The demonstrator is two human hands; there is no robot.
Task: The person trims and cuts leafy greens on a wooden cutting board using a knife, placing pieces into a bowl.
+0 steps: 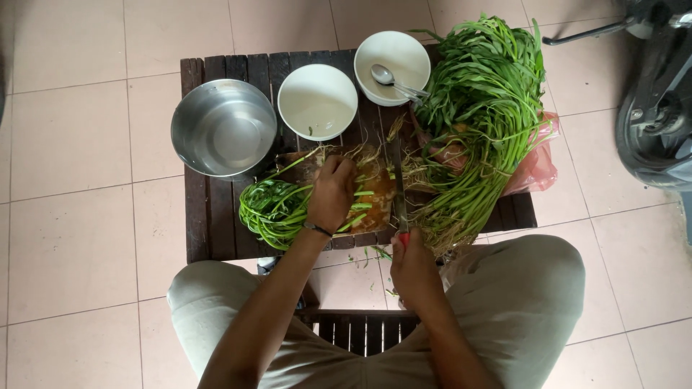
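Observation:
My left hand (pixel 331 193) presses down on a bunch of green leafy stems (pixel 277 207) lying across a wooden cutting board (pixel 375 196). A red-handled knife (pixel 397 189) is gripped in my right hand (pixel 412 268), its blade lying across the board just right of my left hand. Short cut stem pieces (pixel 360 209) rest on the board between the hand and the blade. A large pile of long green stems with roots (pixel 479 122) lies to the right on a pink plastic bag (pixel 537 162).
A dark slatted wooden table (pixel 209 216) holds a steel bowl (pixel 223 128), an empty white bowl (pixel 317 101), and a white bowl with spoons (pixel 393 61). Tiled floor surrounds it. A motorbike (pixel 656 108) stands at the right. My knees flank the table's near edge.

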